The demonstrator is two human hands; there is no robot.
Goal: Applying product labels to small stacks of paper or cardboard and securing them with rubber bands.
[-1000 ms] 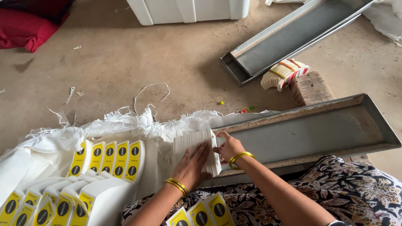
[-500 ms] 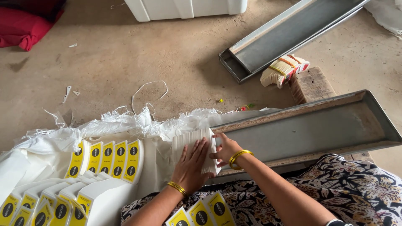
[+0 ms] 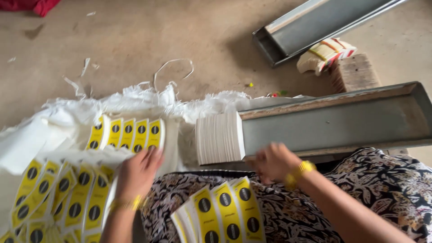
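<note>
The work lies on a bare concrete floor (image 3: 135,40), dusty and pale brown, scattered with scraps of white thread and small bits of coloured litter. A frayed white woven sack (image 3: 58,121) is spread over the floor in front of the person and serves as the surface. On it stand rows of yellow labels (image 3: 128,132) with black round marks, set on edge in a short fan, and more of the same labels (image 3: 58,193) spill in loose rows at the lower left.

The left hand (image 3: 137,173) reaches toward the upright fan, fingertips just at its lower edge; its grip is loosely apart and holds nothing. The right hand (image 3: 272,162) is blurred, hovering just beside a thick stack of white cards (image 3: 219,137); whether its grip is apart or together I cannot tell. The stack stands on edge at the open end of a long grey metal tray (image 3: 333,126), touching it.

Another bundle of yellow labels (image 3: 220,216) rests on the person's lap, on dark floral cloth (image 3: 382,189). Farther back lie a second metal tray (image 3: 315,22), a small bundle of striped cards (image 3: 326,54) and a wooden block (image 3: 355,72) beside it. A red cloth (image 3: 40,5) shows at the top left corner.
</note>
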